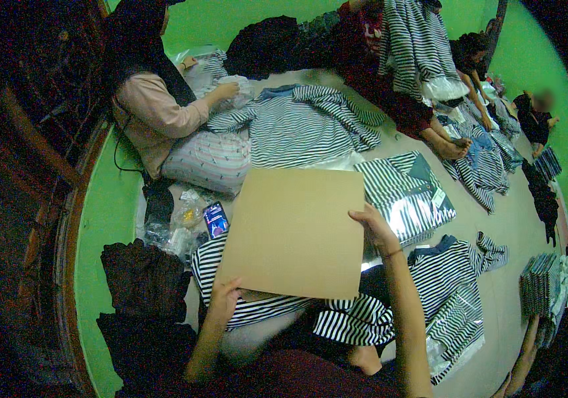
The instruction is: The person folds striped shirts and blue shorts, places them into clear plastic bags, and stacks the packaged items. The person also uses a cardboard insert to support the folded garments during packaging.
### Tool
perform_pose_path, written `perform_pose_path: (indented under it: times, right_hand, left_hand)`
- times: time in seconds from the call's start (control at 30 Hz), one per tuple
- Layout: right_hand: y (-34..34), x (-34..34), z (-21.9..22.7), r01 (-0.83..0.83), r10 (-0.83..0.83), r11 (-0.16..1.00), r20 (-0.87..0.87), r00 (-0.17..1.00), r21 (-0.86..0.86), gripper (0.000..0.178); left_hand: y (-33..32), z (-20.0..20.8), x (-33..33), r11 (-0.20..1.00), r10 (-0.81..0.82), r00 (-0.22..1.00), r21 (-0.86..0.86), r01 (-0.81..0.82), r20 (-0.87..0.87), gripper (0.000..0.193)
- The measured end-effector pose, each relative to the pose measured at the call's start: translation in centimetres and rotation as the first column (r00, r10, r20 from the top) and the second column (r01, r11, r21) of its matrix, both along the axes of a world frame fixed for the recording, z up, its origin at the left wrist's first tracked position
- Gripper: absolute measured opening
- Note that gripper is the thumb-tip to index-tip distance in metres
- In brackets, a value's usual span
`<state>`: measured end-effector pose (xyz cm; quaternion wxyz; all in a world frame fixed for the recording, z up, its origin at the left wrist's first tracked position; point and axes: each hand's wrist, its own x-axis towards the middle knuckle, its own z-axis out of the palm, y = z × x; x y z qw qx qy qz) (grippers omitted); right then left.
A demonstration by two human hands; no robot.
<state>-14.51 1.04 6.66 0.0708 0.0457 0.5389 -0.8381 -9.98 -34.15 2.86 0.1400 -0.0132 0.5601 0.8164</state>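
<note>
A flat brown cardboard sheet (297, 232) is held up in front of me, slightly tilted. My left hand (224, 300) grips its lower left corner, thumb on top. At the upper right edge, my right hand (375, 229) pinches it, with the fingers partly hidden behind. Beneath the sheet lies a black-and-white striped shirt (207, 259), most of it covered by the cardboard. Just beyond my right hand is a stack of folded striped shirts in clear plastic (406, 192). Another striped shirt (440, 272) lies spread on the floor to the right of my right forearm.
Dark folded garments (144, 285) are piled at the left, near clear plastic bags (188, 215) and a small blue packet (216, 220). A co-worker (158, 113) sits at the far left by a spread striped shirt (300, 129). Other people sit at the right, among more shirts.
</note>
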Motion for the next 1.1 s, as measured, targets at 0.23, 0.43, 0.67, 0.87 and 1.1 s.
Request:
perform_pose_path:
  times: [0.23, 0.43, 0.67, 0.87, 1.1]
  right_hand:
    - [-1.3, -6.6, -7.7, -0.095, -0.031, 0.932, 0.339, 0.940, 0.350, 0.040]
    - [-1.3, -7.3, -9.7, -0.154, 0.060, 0.706, 0.158, 0.986, 0.691, 0.038]
    - [-3.4, -6.9, -8.3, -0.047, -0.041, 0.264, 0.060, 0.997, 0.963, 0.044]
    - [-4.8, -5.1, -7.8, 0.109, -0.068, -0.153, -0.121, 0.990, 0.982, 0.041]
    - [-3.5, -1.5, -9.4, 0.251, -0.089, 0.198, -0.238, 0.967, 0.947, 0.047]
  left_hand:
    - [0.4, -3.1, 2.1, 0.993, 0.114, 0.929, -0.026, -0.112, 0.351, 0.056]
    - [0.5, -3.8, 3.7, 0.921, 0.077, 0.958, -0.387, 0.037, 0.275, 0.048]
    - [0.2, -6.3, 4.0, 0.675, 0.010, 0.998, -0.736, -0.051, -0.059, 0.046]
    - [0.6, -3.8, 3.4, 0.288, -0.188, 0.982, -0.955, 0.077, 0.022, 0.047]
    - [1.8, -1.3, 2.1, -0.023, -0.271, 0.943, -0.980, 0.196, 0.195, 0.037]
